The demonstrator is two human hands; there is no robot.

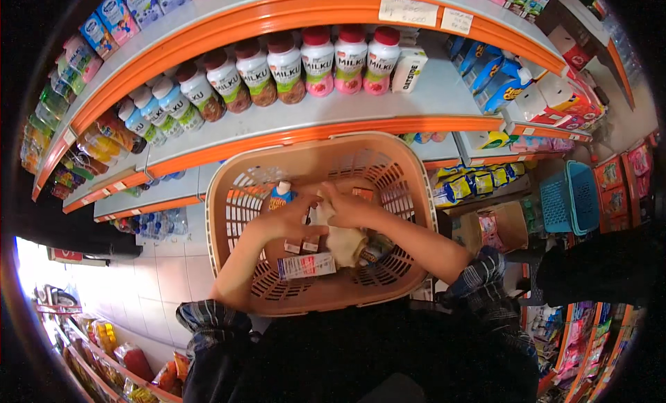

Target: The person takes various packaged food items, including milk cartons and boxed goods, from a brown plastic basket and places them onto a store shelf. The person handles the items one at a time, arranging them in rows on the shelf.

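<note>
Both hands reach down into an orange-brown plastic laundry-style basket (317,301) with slotted walls. My left hand (286,221), fingers apart and curved, is over the basket's left middle beside a blue bottle (282,193) with a white cap. Nothing shows in its grasp. My right hand (348,209) lies over a crumpled cream-coloured cloth or soft bag (347,247) and touches it; how firmly it grips is hidden. Below my left hand are small boxes (302,245) and a flat white, red and blue box (307,266). A small orange-red box (362,193) lies beyond my right hand.
A shop shelf (333,111) with orange edging runs behind the basket, holding a row of Milku bottles (252,72) and an Oatside carton (408,70). Blue-green shopping baskets (570,197) and a cardboard box (507,226) stand at right. Tiled floor (156,273) shows at left.
</note>
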